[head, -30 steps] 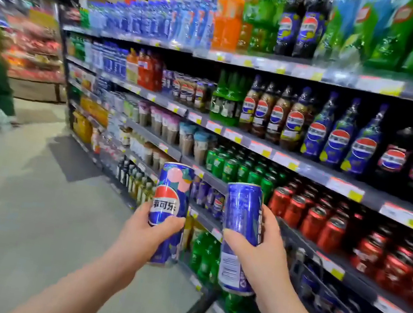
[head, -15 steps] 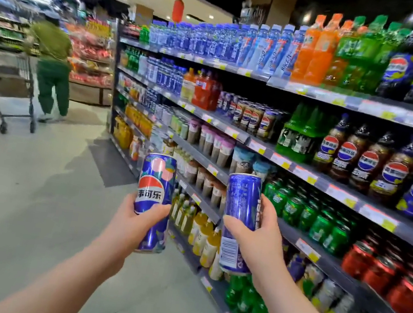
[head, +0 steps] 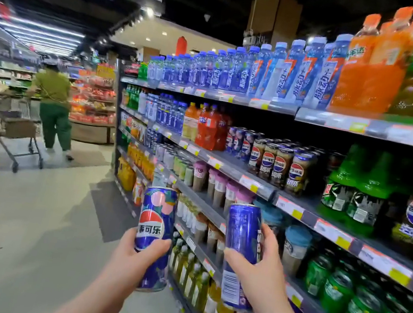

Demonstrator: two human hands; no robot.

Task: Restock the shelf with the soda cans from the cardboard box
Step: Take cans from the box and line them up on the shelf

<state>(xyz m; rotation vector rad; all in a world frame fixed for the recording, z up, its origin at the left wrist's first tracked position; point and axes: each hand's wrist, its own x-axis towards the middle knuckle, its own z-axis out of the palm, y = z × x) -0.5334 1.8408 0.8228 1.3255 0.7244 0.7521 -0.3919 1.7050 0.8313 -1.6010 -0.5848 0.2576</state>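
The left hand (head: pixel 130 260) is wrapped round the lower half of a tall blue soda can, the first can (head: pixel 156 218). Its thumb lies across the front, under the red, white and blue logo, and it holds the can upright. The right hand (head: pixel 263 271) grips the second can (head: pixel 242 232), also blue and upright, with the barcode side facing the camera; the thumb lies on the can's left side and the fingers curl round its right.

The two cans are level with each other and apart, out in the aisle in front of the shelf (head: pixel 239 179) and not touching it. One tier above the hands, shelved cans (head: pixel 237 141) in a similar blue and pink print stand in a row. Green cans (head: pixel 335 290) fill the tier to the right of the right hand, and blue bottles (head: pixel 229 70) line the top. Far down the aisle a person in green (head: pixel 54 105) stands at a shopping cart (head: pixel 15 126) on the grey floor (head: pixel 14 220).
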